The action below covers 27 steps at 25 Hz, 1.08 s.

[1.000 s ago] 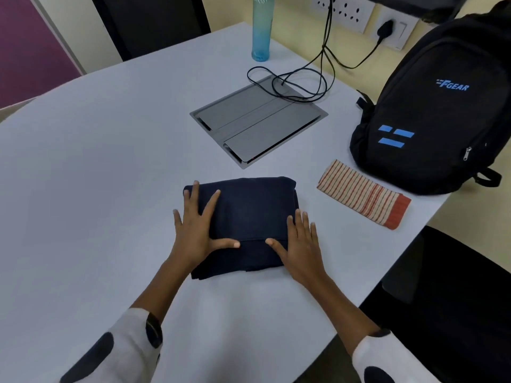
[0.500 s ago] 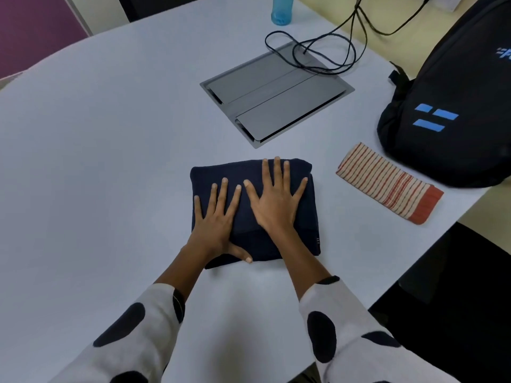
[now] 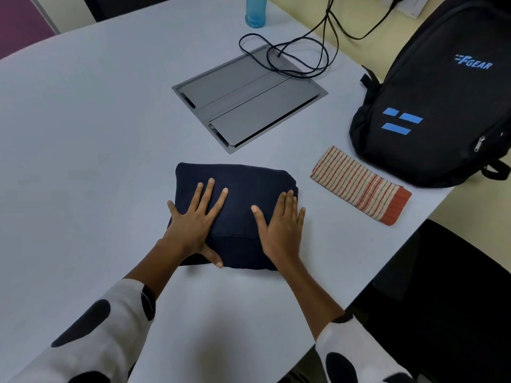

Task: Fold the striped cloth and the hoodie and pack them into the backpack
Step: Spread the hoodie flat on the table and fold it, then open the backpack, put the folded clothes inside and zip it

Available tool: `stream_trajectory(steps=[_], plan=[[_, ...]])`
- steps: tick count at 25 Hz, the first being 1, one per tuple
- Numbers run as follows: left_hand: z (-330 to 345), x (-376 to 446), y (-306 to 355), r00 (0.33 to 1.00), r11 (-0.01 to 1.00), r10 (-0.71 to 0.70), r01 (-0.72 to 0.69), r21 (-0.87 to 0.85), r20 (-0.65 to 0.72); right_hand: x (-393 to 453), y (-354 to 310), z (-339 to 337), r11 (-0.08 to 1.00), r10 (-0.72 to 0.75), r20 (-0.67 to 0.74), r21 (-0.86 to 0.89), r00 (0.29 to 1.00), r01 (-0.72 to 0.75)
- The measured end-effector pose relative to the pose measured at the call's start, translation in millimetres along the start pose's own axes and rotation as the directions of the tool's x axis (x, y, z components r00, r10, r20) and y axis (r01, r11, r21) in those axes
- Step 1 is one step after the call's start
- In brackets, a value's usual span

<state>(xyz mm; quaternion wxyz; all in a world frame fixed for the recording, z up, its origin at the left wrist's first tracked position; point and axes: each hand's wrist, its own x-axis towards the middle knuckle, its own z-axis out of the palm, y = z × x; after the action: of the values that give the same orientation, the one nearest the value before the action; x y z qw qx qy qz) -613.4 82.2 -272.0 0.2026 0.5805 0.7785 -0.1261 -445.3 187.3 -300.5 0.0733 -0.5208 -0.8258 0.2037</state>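
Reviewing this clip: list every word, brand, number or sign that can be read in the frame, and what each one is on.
"FGEAR": blue brand lettering, with small stripes before the F, on the upper front of the black backpack.
Three blue bars, a logo mark without letters, lower on the same backpack.
No readable text on the folded hoodie, the striped cloth, the blue bottle or the grey cable hatch in the table.

The navy hoodie (image 3: 243,200) lies folded into a compact bundle near the tabletop's front edge. The striped cloth (image 3: 359,185) (cream, red-banded end) lies folded flat toward the right edge, just beside the closed black backpack (image 3: 442,106).
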Motion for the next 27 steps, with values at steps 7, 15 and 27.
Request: stream_trajectory(steps=[7, 15, 27], plan=[[-30, 34, 3, 0.988, 0.962, 0.143, -0.154, 0.227, 0.063, 66, 114, -53, 0.991, -0.035, -0.071, -0.134, 0.997, 0.025], [-47, 54, 15, 0.969, 0.916, 0.213, -0.243, 0.320, 0.126, 95, 149, -71, 0.858, -0.023, 0.109, -0.508, 0.994, 0.076], [-4, -11, 1, 0.984, 0.995, 0.000, -0.017, -0.094, -0.177, 48, -6, -123, 0.994, -0.109, 0.063, 0.030, 0.992, 0.107]])
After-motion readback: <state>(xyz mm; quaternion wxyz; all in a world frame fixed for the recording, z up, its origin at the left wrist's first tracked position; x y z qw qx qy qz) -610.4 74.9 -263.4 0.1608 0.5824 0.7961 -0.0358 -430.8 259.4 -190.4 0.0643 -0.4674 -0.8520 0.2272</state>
